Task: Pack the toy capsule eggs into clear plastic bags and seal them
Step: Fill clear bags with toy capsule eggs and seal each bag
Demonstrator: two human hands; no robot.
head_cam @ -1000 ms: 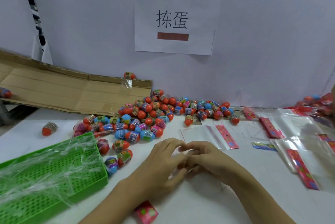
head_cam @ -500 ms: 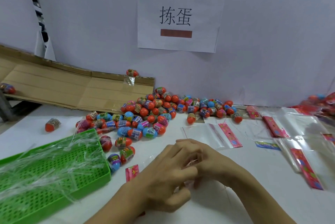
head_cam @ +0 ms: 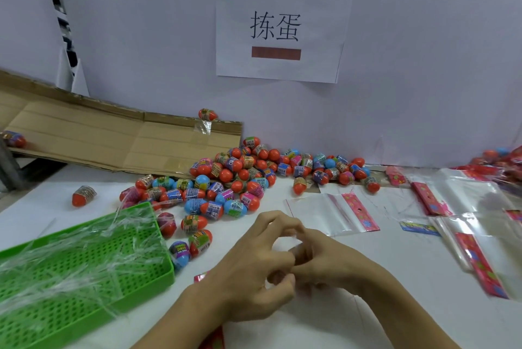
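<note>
White bench (head_cam: 367, 314): capsule eggs (head_cam: 234, 179) heaped; both hands (head_cam: 285, 266) pinch clear film, grip contents hidden to me. Risk: seal creases, film slips, I judge.

Pale lilac wall (head_cam: 409, 66) behind white table (head_cam: 353, 320); paper sign (head_cam: 310, 9) taped on wall; flattened cardboard (head_cam: 99, 136) leaning left.

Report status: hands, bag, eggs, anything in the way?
Left hand and right hand together, fingers curled on a clear bag, barely visible. Eggs piled loose behind. Green tray at left, spare bags right; nothing blocking.
</note>
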